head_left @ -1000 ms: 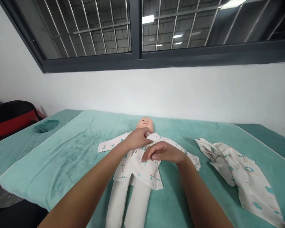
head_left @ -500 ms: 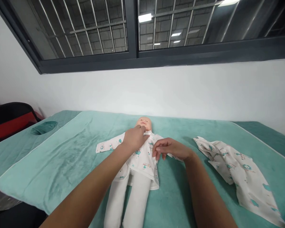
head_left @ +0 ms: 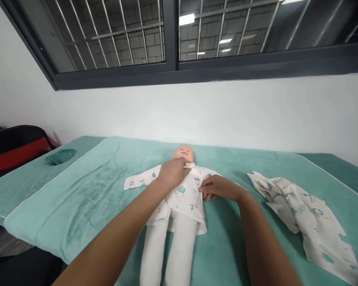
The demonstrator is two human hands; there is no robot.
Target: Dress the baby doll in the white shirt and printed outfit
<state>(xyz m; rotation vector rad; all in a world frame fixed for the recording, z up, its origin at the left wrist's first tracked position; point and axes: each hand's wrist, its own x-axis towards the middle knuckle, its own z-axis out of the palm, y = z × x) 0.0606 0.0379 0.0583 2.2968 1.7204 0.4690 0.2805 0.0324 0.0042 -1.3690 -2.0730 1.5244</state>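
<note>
White with small teal prints, the shirt [head_left: 186, 200] lies on the doll [head_left: 183, 153], which is on its back near the middle of the bed [head_left: 86, 206], head to the far side. Its front edges part low down, a little left of the middle, and one sleeve [head_left: 141, 179] stretches flat to the left; the other runs right and goes partly behind the person's hand. The left hand [head_left: 173, 173] is at the collar, just under the doll's chin, fingers bent and drawn close together; I can't tell whether they pinch the cloth. At the shirt's right side the right hand [head_left: 217, 186] curls narrowly, thumb near the fingers, tips at the edge; whether it grips any fabric I can't tell either. Below the hem, two white legs [head_left: 181, 248] reach toward the near side, slightly apart.

Well off to the right lies a second garment [head_left: 304, 214], print much the same, rumpled at its far end and flatter at the near one. On the bed's far left is a round hole [head_left: 60, 157], and past it something red and black [head_left: 18, 153]. Behind everything rises a white wall [head_left: 197, 115], with a dark-framed window [head_left: 137, 43] above and metal bars beyond the glass.
</note>
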